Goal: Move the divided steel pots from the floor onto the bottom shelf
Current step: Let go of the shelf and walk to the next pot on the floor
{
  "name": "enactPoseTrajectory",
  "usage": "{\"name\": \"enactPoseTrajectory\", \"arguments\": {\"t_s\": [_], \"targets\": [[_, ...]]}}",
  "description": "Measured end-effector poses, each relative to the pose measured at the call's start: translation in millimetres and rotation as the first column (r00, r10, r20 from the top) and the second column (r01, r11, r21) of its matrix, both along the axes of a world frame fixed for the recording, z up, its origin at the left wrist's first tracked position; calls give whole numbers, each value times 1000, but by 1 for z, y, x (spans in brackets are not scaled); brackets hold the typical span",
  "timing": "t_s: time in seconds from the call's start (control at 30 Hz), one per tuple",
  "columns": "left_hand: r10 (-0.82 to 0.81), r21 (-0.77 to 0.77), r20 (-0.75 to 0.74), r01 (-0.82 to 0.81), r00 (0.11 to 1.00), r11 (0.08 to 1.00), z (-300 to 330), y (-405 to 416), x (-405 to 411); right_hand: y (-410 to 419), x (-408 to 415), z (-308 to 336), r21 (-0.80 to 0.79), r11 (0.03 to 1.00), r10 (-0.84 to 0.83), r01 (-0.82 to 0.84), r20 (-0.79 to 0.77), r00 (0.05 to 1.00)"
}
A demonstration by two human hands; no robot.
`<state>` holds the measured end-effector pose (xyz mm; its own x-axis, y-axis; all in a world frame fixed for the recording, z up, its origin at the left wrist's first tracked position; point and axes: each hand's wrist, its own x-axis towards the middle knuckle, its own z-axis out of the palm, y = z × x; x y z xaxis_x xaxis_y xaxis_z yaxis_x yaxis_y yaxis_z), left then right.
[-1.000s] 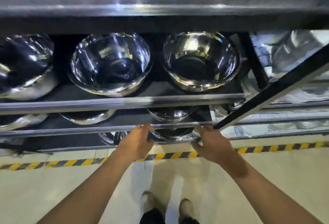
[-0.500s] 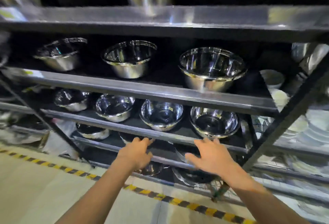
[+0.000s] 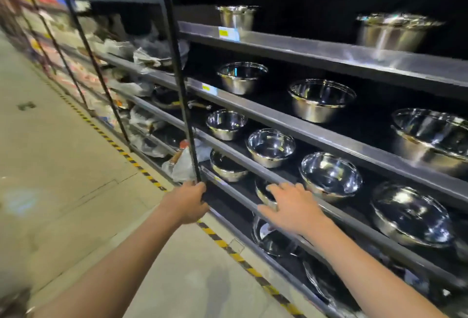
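Observation:
No pot stands on the stretch of floor [image 3: 76,166] that I can see. On the bottom shelf [image 3: 240,232] a shallow steel pot [image 3: 274,241] sits just below my right hand, with another steel pot [image 3: 324,284] dimly visible further right; I cannot make out their dividers. My right hand [image 3: 291,207] hovers flat and empty, fingers spread, over the rail of the shelf above. My left hand [image 3: 188,202] curls around the foot of the black shelf post [image 3: 177,77] at the shelf's corner.
Shiny steel bowls [image 3: 271,147] fill the shelves above, and tall steel pots [image 3: 391,33] stand on the top one. Plastic-wrapped goods [image 3: 182,166] crowd the bay to the left. A yellow-and-black floor stripe [image 3: 222,243] runs along the rack's base.
My view has swung up and left along the rack. My left hand has moved to the shelf post and closed on it, and my right hand has stayed spread over the rail.

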<state>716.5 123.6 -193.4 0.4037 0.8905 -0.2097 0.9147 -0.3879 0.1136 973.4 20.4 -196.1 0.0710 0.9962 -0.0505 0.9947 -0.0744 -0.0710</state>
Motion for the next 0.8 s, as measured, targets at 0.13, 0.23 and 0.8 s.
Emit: {"name": "enactPoseTrajectory", "arguments": {"t_s": [0.13,0.23,0.8], "targets": [[171,32,-28,-170,985,985,-4,-16,-103,32,-107,-3,-37,987,160,-159,3,987],[300,76,-27,-297,954,952,-17,-37,-178,49,-189,-15,-29,956,293,-292,20,956],[922,77,-42,-919,384,386,-34,-141,-475,133,-571,-45,-16,461,886,-887,-34,462]]}}
